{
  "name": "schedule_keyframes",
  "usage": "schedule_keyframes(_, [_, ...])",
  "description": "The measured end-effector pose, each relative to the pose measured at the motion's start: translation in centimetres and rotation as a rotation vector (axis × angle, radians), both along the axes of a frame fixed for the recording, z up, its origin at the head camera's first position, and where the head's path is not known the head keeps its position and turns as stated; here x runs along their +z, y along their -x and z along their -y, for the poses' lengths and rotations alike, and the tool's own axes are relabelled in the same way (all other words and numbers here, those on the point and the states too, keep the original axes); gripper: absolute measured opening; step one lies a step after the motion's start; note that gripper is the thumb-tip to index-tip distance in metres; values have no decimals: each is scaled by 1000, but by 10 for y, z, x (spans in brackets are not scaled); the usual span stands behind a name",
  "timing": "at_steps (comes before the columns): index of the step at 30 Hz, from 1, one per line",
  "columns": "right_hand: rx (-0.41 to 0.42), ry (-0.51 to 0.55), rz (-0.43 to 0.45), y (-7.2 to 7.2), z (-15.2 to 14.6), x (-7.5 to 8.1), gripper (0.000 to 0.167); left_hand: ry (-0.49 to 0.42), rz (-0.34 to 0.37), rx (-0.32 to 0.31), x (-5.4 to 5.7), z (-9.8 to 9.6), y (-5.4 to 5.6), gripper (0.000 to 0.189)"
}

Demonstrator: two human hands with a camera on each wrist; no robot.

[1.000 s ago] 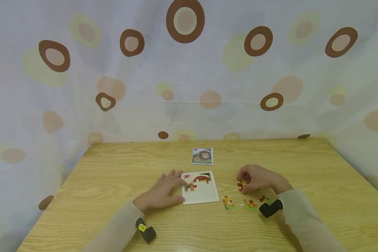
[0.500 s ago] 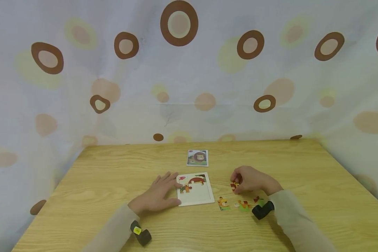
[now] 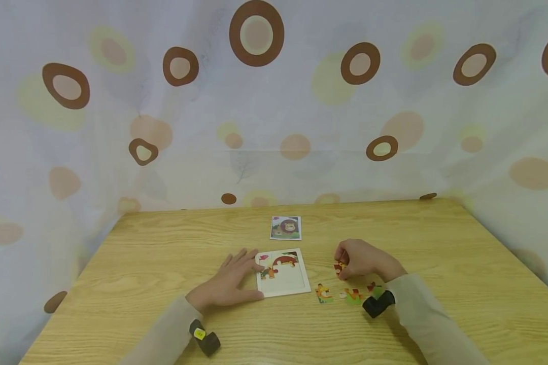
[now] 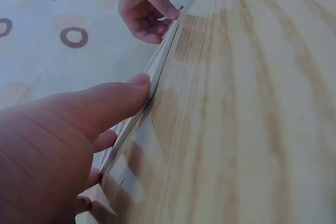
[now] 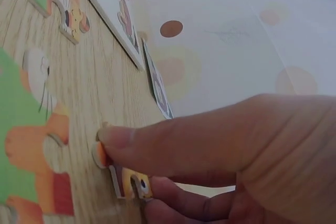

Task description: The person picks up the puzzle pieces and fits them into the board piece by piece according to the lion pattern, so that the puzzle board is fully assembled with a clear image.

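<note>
My left hand (image 3: 226,284) lies spread at the left side of a white puzzle tray (image 3: 288,288), its thumb on the near left corner and fingers along the left edge. In the left wrist view, the thumb (image 4: 118,100) touches the tray's rim. The tray bears joined lion-picture pieces (image 3: 270,272) along its upper and left part. Right of the tray, my right hand (image 3: 367,258) pinches a jigsaw piece (image 5: 127,182) between thumb and fingers, close to the table. The fingers partly cover this brown and orange piece.
Loose jigsaw pieces lie near the right hand: an orange one (image 3: 323,294) beside the tray, a green and orange one (image 3: 353,296), and a red and green one (image 3: 375,289). A lion picture card (image 3: 285,228) lies behind the tray. A spotted curtain (image 3: 265,126) hangs behind the wooden table.
The head view has turned slightly, so everything sits a little further left in it. The left hand stays on the tray; the right hand keeps its pinch on the jigsaw piece.
</note>
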State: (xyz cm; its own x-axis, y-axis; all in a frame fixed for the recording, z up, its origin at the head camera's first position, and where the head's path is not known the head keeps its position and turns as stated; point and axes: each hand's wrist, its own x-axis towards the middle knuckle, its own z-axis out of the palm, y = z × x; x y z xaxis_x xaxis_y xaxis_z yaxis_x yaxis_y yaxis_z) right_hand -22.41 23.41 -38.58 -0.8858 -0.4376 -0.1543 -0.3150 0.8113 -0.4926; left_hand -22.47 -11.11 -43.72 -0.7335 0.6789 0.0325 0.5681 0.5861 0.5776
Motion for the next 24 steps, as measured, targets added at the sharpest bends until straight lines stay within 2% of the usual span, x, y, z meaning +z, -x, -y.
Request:
schedule_keyframes(8, [55, 68, 15, 2, 0, 2, 18, -11, 0, -7, -3, 1, 1, 55])
schedule_keyframes(16, [139, 119, -72, 11, -6, -8, 11, -7, 11, 2, -5, 0, 1, 54])
schedule_keyframes(20, [129, 151, -95, 12, -4, -8, 7, -5, 20, 12, -3, 1, 0, 54])
schedule_keyframes(24, [101, 206, -137, 15, 4, -9, 15, -6, 18, 11, -2, 2, 1, 54])
